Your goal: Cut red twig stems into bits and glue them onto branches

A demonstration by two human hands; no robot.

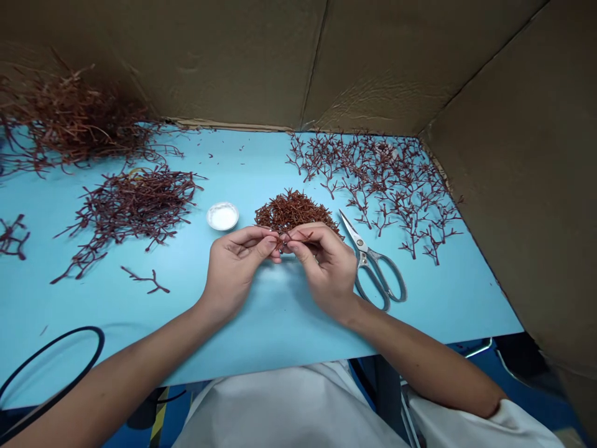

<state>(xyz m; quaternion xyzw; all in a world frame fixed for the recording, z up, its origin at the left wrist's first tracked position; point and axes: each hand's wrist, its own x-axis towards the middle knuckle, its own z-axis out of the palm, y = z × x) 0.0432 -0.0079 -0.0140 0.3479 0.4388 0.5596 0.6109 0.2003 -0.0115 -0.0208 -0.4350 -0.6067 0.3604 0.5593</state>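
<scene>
Our white smock [289, 414] lies nearest; above it, our left hand [236, 267] and right hand [321, 267] pinch a thin, forked, dark-red sprig [284, 239] between their fingertips.

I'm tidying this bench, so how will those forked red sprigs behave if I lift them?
The forked red sprigs look stiff and probably brittle, holding their angular shapes lying flat, so thin tips may snap. They seem apt to snag each other, as in the tangled heap.

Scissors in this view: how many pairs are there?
1. Steel scissors lie on the blue table beside the person's right hand, blades toward the pile of reddish twigs. The twig heaps could hide others.
</scene>
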